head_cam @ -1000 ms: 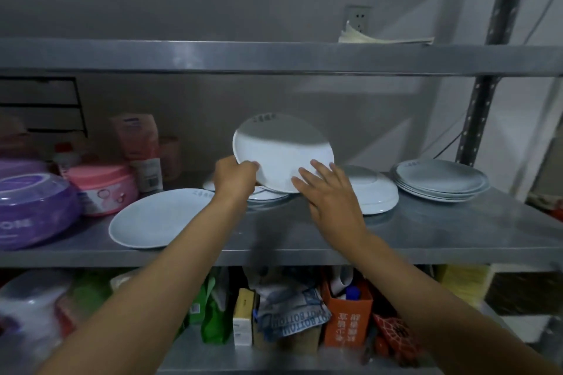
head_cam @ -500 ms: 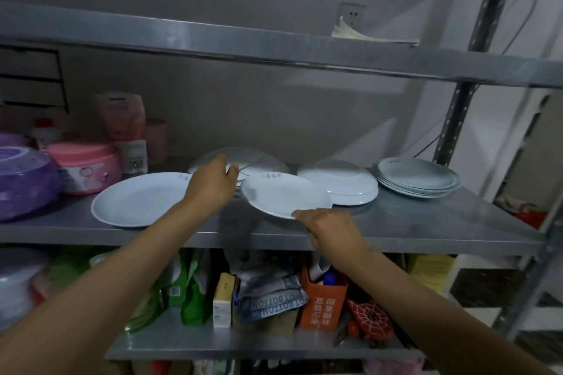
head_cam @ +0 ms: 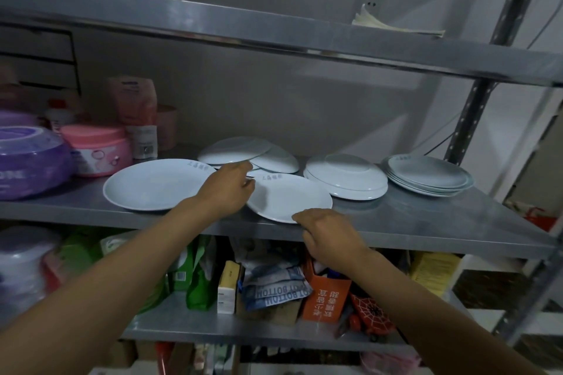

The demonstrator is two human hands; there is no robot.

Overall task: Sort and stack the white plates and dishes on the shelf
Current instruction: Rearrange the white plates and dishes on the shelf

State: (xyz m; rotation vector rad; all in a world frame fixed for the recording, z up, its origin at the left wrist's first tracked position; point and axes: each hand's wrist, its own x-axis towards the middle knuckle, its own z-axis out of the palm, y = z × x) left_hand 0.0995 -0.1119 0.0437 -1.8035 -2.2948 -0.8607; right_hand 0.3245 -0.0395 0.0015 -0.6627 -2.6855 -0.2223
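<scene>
Several white plates lie on the middle steel shelf (head_cam: 426, 222). My right hand (head_cam: 327, 230) grips the near rim of a shallow white plate (head_cam: 289, 196) that rests at the shelf's front edge. My left hand (head_cam: 228, 189) pinches the front rim of an upside-down plate (head_cam: 234, 149), which is tilted up over another plate (head_cam: 278, 158) behind it. A large plate (head_cam: 155, 184) lies to the left. To the right sit an upside-down pair of dishes (head_cam: 345, 175) and a stack of flat plates (head_cam: 429, 175).
A purple tub (head_cam: 30, 158), a pink jar (head_cam: 97, 149) and pink packages (head_cam: 137, 116) crowd the shelf's left end. The upper shelf (head_cam: 274, 30) hangs close overhead. A perforated post (head_cam: 469, 113) stands at the right. Boxes and bags fill the lower shelf (head_cam: 213, 323).
The plate that both hands held up has come down to the shelf's front, my right hand still on its rim. My left hand has shifted to the tilted plate behind.
</scene>
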